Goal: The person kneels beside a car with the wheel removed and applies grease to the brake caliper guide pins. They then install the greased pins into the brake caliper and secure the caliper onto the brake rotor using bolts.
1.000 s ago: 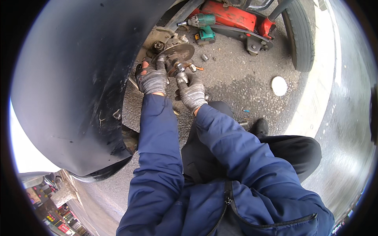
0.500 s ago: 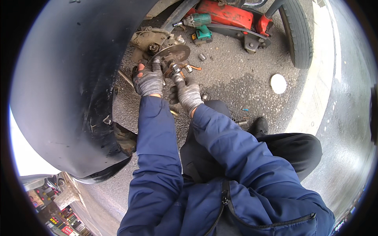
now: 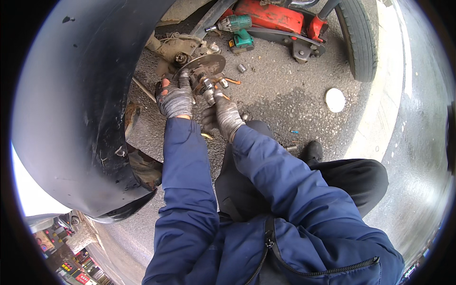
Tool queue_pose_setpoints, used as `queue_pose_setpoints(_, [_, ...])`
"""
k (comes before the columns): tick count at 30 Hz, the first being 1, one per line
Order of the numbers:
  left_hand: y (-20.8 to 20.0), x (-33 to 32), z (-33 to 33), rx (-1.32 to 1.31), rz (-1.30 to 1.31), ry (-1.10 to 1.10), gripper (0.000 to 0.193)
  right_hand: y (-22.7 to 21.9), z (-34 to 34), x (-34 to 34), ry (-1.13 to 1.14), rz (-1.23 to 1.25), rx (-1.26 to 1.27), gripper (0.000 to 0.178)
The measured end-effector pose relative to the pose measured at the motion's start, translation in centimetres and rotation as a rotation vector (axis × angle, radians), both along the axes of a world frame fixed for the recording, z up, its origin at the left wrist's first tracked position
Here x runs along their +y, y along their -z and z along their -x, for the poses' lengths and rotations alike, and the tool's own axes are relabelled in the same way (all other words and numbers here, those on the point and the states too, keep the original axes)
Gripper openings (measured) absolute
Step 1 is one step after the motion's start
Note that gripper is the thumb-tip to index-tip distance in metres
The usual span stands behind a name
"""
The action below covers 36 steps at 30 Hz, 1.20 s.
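A worn brake disc sits on a rusty hub beside the dark car body. My left hand, in a grey, soiled glove with bare fingertips, grips the disc's near left edge, its index finger or thumb lying along the face. My right hand, gloved in the same grey, closes on a silver metal socket pointing at the hub's face. Its lower fingers are curled below, partly in shadow. Right of the hub, an orange-handled tool shows beside a shiny nut-like piece.
A green cordless impact wrench lies by a red floor jack. A tyre stands at the far right, near the kerb. A loose socket and a white round disc rest on the asphalt. The car's fender fills the left.
The view has shifted slightly, so the hub and car appear further left. My right hand has moved a little lower relative to the hub with the socket. My left hand keeps its hold.
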State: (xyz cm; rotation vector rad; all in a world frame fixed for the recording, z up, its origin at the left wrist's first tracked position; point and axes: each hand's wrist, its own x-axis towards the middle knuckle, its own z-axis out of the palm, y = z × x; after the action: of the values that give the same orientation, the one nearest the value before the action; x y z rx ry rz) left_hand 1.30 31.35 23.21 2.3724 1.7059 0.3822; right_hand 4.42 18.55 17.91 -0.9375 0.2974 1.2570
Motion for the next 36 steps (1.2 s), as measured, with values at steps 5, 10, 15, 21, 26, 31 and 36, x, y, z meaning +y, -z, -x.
queue_pose_setpoints(5, [0.5, 0.1, 0.3, -0.031, 0.019, -0.016, 0.068, 0.3, -0.2, -0.2, -0.004, -0.028, -0.166, 0.04])
queue_pose_setpoints(10, [1.0, 0.2, 0.3, -0.058, -0.016, 0.007, 0.073, 1.1, -0.4, -0.1, -0.055, 0.034, -0.45, 0.037])
queue_pose_setpoints(15, [1.1, 0.2, 0.4, 0.012, 0.021, -0.066, 0.082, 1.6, -1.9, -1.3, -0.164, 0.025, -0.094, 0.042])
queue_pose_setpoints(21, [1.5, 0.1, 0.3, -0.073, 0.026, -0.075, 0.074, 5.8, -17.8, -2.1, 0.037, 0.126, -0.664, 0.044])
queue_pose_setpoints(26, [1.8, -0.2, 0.4, -0.419, 0.095, 0.106, 0.048, 10.1, -28.1, 3.1, -0.16, 0.251, -1.075, 0.063])
queue_pose_setpoints(31, [2.1, -0.7, 0.8, -0.34, -0.015, 0.032, 0.035, 13.7, -30.4, 7.9, -0.078, 0.116, -1.07, 0.071])
queue_pose_setpoints(36, [2.7, -0.5, 1.5, -0.237, -0.103, -0.008, 0.049, 16.4, -31.3, 11.1, -0.112, 0.165, -1.077, 0.063])
